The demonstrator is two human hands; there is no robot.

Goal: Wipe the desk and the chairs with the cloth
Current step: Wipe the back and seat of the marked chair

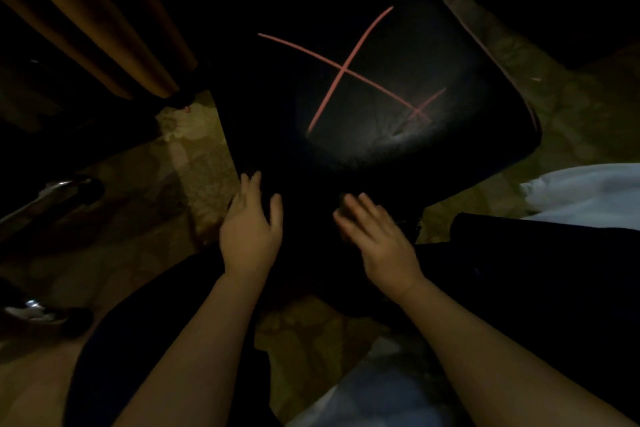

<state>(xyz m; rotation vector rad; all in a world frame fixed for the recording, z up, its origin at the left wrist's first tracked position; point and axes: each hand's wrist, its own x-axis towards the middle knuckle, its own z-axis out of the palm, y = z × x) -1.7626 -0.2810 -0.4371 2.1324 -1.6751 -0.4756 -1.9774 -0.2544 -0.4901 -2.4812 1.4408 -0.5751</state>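
Note:
A black padded chair seat [374, 136] with pinkish-red crossed seam lines fills the middle of the dim view. My left hand [251, 226] rests flat on the seat's near left edge, fingers straight. My right hand [374, 236] lies on the near edge a little to the right, fingers extended and slightly blurred. A dark shape shows under the right fingertips; I cannot tell if it is a cloth. No cloth is plainly visible.
Orange-brown curtain folds [86, 21] hang at the upper left. Patterned carpet [166, 184] surrounds the chair. Chrome chair-base legs with dark casters [59, 191] stand at the left. White fabric [588, 191] lies at the right edge, and pale fabric [374, 388] at the bottom.

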